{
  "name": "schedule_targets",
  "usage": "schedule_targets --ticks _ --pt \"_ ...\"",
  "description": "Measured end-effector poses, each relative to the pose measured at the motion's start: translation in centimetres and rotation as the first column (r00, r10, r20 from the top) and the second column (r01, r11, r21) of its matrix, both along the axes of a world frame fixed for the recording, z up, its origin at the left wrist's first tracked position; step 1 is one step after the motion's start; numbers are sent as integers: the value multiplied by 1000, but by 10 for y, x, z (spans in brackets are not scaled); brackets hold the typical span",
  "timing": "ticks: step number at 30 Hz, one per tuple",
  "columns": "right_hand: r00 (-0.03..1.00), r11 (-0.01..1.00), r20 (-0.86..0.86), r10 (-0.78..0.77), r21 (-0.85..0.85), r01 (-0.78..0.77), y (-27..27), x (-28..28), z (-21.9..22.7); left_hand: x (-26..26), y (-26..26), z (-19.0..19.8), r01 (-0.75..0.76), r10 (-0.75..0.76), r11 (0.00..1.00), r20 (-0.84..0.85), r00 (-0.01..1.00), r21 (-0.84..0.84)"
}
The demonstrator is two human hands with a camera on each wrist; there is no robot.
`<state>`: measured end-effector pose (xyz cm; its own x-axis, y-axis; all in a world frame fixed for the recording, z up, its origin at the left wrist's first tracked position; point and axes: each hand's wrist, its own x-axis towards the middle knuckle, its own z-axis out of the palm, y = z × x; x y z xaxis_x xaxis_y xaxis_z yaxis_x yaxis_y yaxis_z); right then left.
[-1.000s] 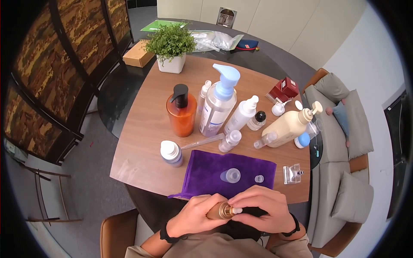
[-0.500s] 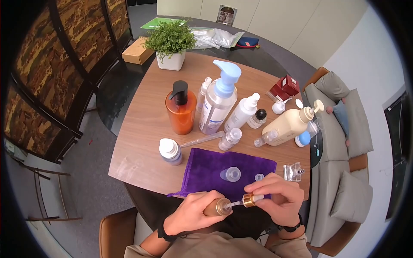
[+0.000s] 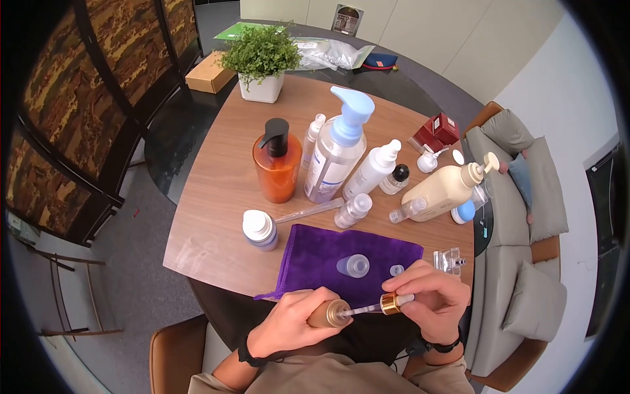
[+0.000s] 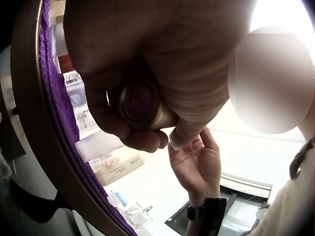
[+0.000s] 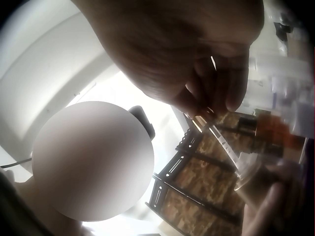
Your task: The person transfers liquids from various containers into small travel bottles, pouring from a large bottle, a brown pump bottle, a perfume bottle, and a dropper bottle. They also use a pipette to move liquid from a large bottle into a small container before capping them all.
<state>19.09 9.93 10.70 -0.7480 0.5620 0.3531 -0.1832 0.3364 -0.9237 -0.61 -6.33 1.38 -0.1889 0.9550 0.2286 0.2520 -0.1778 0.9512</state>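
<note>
The left hand point(image 3: 289, 323) grips a tan bottle point(image 3: 326, 314), its open neck turned toward the right hand. A gold dropper cap with a white bulb point(image 3: 392, 303) is pinched by the right hand point(image 3: 434, 301). The dropper's clear tube point(image 5: 225, 143) reaches to the bottle's mouth; its tip is inside or at the neck. Just beyond the hands, a purple cloth point(image 3: 315, 256) carries a small open container point(image 3: 357, 265) and a small clear cap point(image 3: 396, 270). In the left wrist view the fingers wrap round the bottle, whose base point(image 4: 139, 102) faces the camera.
Behind the cloth stand an orange pump bottle point(image 3: 275, 171), a clear bottle with blue pump point(image 3: 333, 157), a white bottle point(image 3: 372, 172) and a cream pump bottle point(image 3: 440, 194). A white-capped bottle point(image 3: 260, 230) is at the left, a square glass bottle point(image 3: 448, 261) at the right.
The dropper cap has come off the bottle and moved right with the right hand, exposing the tube. Since the middle frame, cap and right hand have shifted slightly further right.
</note>
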Motion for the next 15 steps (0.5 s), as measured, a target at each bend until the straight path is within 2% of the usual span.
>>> schedule_targets --ticks 3,6,11,15 --pt "1000 999 -2 -5 -40 5 0 0 -2 0 1 -1 -17 18 999 -23 1000 32" --pt "1000 1000 2 1 -1 -1 1 -2 -2 -1 0 1 -6 6 1000 2 1000 -1" --pt "995 989 100 25 143 -40 -10 -14 0 0 2 -1 16 -16 999 5 1000 39" --pt "992 958 108 61 273 -89 -9 -13 -5 -2 2 -3 44 -44 999 -14 999 27"
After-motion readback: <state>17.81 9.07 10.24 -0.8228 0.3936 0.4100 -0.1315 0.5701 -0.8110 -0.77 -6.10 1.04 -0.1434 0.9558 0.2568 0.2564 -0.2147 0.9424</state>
